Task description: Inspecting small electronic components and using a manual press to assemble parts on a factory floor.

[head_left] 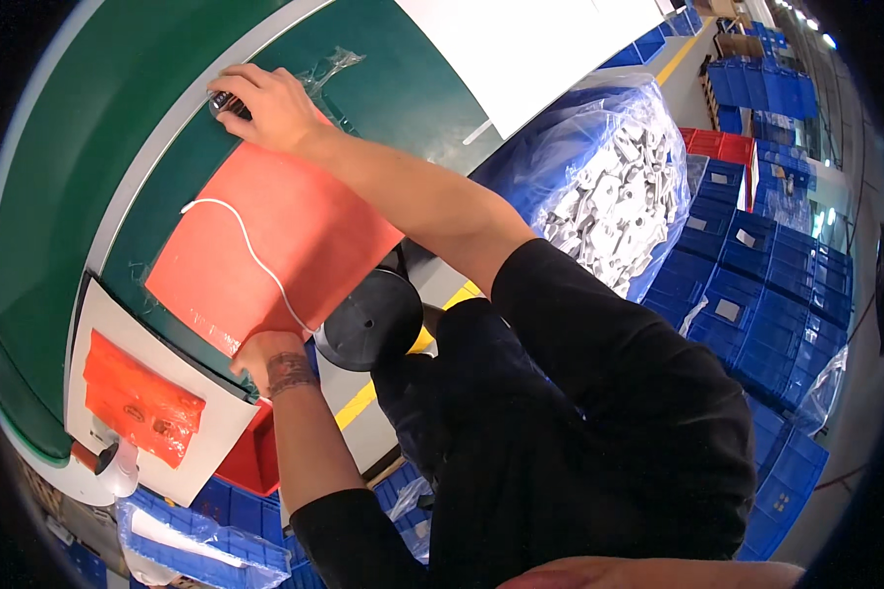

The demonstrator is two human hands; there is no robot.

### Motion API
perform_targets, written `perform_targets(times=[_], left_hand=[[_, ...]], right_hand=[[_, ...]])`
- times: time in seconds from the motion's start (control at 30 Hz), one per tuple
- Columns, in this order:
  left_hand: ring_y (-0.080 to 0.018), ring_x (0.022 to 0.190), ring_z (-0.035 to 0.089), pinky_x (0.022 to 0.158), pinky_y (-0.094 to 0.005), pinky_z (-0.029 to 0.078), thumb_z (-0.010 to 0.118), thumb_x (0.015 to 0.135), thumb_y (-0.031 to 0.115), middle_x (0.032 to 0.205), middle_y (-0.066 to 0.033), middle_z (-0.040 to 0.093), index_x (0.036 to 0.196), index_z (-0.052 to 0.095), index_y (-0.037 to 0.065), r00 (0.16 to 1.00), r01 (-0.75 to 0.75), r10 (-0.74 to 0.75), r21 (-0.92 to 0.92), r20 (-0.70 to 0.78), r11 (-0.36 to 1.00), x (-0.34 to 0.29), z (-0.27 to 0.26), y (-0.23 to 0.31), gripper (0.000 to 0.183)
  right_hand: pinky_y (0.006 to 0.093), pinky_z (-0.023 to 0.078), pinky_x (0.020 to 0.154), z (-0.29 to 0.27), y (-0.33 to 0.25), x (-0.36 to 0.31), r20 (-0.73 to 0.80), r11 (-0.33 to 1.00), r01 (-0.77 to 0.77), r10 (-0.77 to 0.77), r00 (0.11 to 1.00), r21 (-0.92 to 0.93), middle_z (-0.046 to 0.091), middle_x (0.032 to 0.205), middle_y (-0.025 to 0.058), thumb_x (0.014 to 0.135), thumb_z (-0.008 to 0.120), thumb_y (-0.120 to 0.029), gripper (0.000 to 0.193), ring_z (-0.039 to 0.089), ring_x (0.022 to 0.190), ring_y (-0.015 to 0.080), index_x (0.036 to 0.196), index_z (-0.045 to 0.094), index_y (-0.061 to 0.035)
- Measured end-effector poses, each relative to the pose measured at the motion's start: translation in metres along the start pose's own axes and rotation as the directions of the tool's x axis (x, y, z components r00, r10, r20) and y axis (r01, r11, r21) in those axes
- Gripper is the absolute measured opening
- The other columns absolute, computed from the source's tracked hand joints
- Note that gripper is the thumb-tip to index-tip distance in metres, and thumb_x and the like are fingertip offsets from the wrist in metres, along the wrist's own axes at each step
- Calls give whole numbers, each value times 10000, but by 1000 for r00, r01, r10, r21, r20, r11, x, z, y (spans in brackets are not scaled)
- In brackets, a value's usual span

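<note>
A flat red sheet (265, 236) lies on the green tabletop (403, 79). A thin white cord (250, 245) curves across it. Beyond the sheet's far edge, my right hand (275, 108) has its fingers curled around a small dark rounded object (228, 103) with a shiny edge; its kind is hard to make out. My left hand (267, 358) is at the sheet's near-left corner, beside the cord's lower end. Most of its fingers are hidden, so its grip does not show. Crumpled clear film (334, 67) lies beside my right hand.
A black round stool seat (368, 319) stands beside the table edge. To the right, a plastic-lined blue container (525, 177) holds many silvery parts (624, 196). Stacked blue crates (737, 275) stand behind it. An orange plastic packet (142, 398) lies on a white board (93, 314) at left.
</note>
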State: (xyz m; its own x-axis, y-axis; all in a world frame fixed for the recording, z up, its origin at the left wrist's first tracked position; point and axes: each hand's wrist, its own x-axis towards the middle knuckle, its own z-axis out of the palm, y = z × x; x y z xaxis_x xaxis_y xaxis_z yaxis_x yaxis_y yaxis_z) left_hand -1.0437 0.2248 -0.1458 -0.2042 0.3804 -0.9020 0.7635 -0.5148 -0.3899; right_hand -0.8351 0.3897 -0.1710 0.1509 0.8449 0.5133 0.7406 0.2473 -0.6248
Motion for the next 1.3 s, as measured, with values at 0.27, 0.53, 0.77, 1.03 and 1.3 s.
perform_targets(times=[0.27,0.53,0.77,1.03,1.3], left_hand=[[-259,971,670,875,-462,495,448,935,311,1059,-141,694,1072,694,47,999,-17,16,-52,-36,999,1,0,-4,386],[-279,1072,633,812,-627,456,547,885,288,1197,-68,653,1144,689,185,999,-24,25,30,-42,999,4,9,2,314],[-269,1100,621,824,-631,445,550,884,306,1229,-68,637,1160,681,181,1000,13,-12,-31,15,999,12,9,0,330],[-257,1106,618,840,-626,435,543,886,321,1241,-65,631,1170,676,183,998,31,-29,-50,51,998,23,7,-1,342],[-241,1104,619,860,-616,425,531,890,336,1245,-62,629,1179,671,188,994,54,-47,-65,100,996,32,12,0,354]], right_hand=[[362,464,800,2,3,1,-3,1000,12,-12,1000,5,606,1129,-5,748,706,-197,340,616,907,200,1079,627,-177],[360,464,802,0,4,-1,0,1000,-8,8,1000,-4,608,1122,-11,747,707,-205,332,615,911,195,1070,631,-185],[357,461,812,-1,1,1,14,1000,-14,14,1000,-6,606,1133,-16,756,699,-215,326,613,911,191,1076,636,-194],[356,461,807,-1,0,2,16,1000,-11,11,1000,-6,598,1145,-18,755,698,-217,349,611,920,184,1097,635,-188],[357,465,799,0,1,2,0,1000,4,-4,1000,-17,602,1144,-8,745,703,-213,355,616,922,189,1093,635,-185]])
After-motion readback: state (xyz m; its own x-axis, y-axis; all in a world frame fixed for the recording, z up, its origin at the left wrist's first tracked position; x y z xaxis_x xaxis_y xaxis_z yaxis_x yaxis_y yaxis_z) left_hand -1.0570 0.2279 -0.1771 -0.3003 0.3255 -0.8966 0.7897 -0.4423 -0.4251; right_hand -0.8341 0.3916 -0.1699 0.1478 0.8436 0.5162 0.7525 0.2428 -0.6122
